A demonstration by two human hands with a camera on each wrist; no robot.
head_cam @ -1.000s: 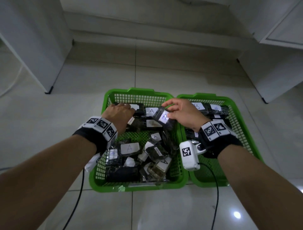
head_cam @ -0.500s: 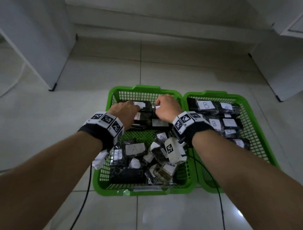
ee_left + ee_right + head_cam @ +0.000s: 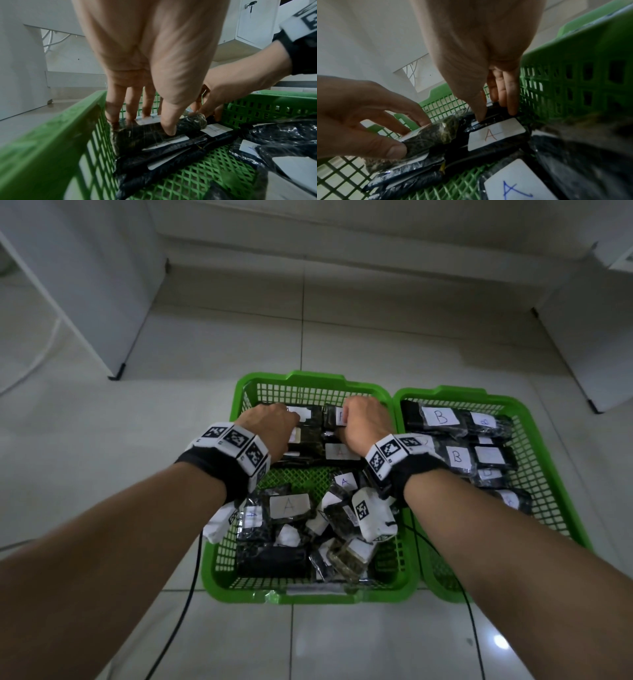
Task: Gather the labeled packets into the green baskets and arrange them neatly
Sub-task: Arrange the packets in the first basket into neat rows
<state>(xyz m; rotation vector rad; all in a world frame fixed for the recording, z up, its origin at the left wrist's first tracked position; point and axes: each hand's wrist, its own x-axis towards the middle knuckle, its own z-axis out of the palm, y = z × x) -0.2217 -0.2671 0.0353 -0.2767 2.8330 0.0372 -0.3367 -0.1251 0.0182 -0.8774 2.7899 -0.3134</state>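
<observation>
While left fingers (image 3: 169, 127) pinch one packet (image 3: 150, 133), right fingers (image 3: 511, 97) clamp another (image 3: 494, 112).

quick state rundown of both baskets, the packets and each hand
left basket: A packets, far row stacked flat, near pile jumbled
right basket: B packets lying flat in rows
left hand: gripping far-left packet
right hand: fingertips pinching far-right packet

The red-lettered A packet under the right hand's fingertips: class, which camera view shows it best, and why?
The right wrist view: the red-lettered A packet fills the centre, letter readable. The head view shows its faint label. The left wrist view shows only a tilted label.
</observation>
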